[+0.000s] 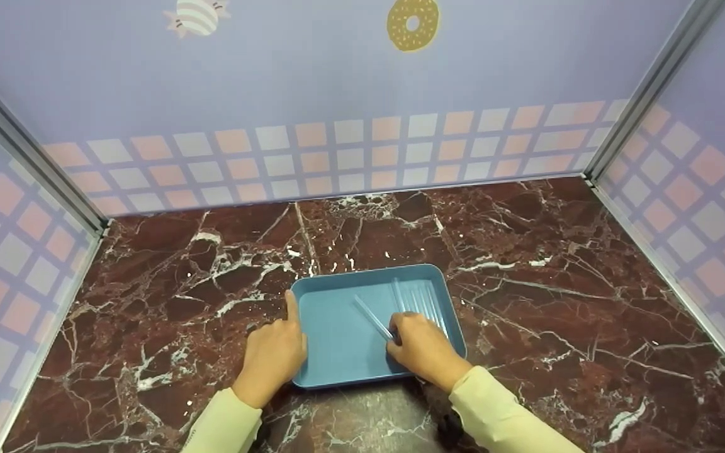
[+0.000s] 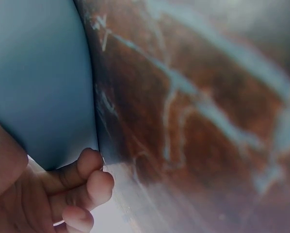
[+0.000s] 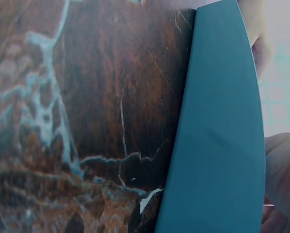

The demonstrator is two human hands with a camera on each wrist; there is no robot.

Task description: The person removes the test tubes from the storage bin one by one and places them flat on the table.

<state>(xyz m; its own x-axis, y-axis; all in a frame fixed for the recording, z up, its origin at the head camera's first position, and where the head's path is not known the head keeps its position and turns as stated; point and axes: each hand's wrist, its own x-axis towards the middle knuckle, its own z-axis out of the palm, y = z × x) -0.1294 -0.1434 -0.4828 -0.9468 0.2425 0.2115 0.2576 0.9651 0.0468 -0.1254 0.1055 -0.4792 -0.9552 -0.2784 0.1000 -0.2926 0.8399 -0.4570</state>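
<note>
A shallow blue tray [image 1: 343,340] with rounded corners lies on the marbled surface in the head view. My left hand [image 1: 276,352] holds its left side, the index finger stretched along the edge and the thumb at the rim. In the left wrist view, other fingers [image 2: 100,187] curl by the tray's outer wall [image 2: 48,77]. Over the tray, my right hand [image 1: 422,346] pinches one end of a slim clear tube [image 1: 370,314], which slants up to the left. Several similar clear tubes [image 1: 422,299] lie side by side along the tray's right part, partly hidden by that hand.
Dark red marbled tabletop [image 1: 557,302] with white veins surrounds the tray. A lilac back panel [image 1: 312,75] with pink and white squares stands behind it. Side panels [image 1: 715,189] joined by metal posts [image 1: 646,88] bound the surface at left and right.
</note>
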